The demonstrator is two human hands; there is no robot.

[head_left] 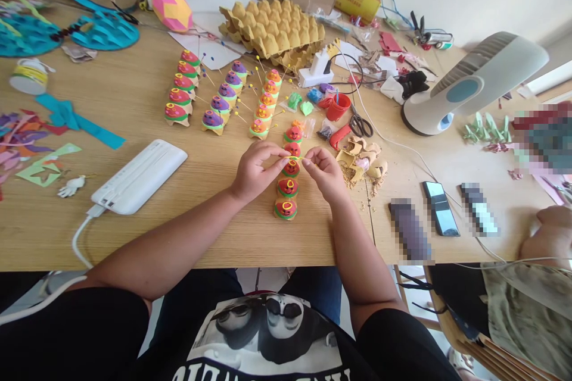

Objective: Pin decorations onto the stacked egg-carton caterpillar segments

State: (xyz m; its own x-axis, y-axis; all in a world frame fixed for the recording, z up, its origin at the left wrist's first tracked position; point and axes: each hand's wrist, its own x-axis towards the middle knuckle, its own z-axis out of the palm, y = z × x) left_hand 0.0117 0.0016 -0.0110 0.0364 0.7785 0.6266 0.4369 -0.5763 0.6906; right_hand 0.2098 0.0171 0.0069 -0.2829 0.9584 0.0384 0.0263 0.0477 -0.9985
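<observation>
L hand [257, 169] & R hand [326, 174] pinch yellow strip [295, 158] btwn them, above red row [287, 188]; L forearm [179, 245] slants across tabletop [250, 244], R forearm [357, 244] steeper.

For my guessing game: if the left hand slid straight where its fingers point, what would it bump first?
Probably the right hand, across the thin yellow strip; the red bumpy row looks lower, but depth is unclear.

The wooden bench [263, 241] carries five pink-red egg-carton cups [182, 81], five purple cups [227, 90], five orange cups [267, 100] and five red cups [291, 168]. There is one thin yellow strip [295, 158], one white power bank [145, 175], one white fan [494, 65] and one faceted pink-and-orange egg [172, 8].
</observation>
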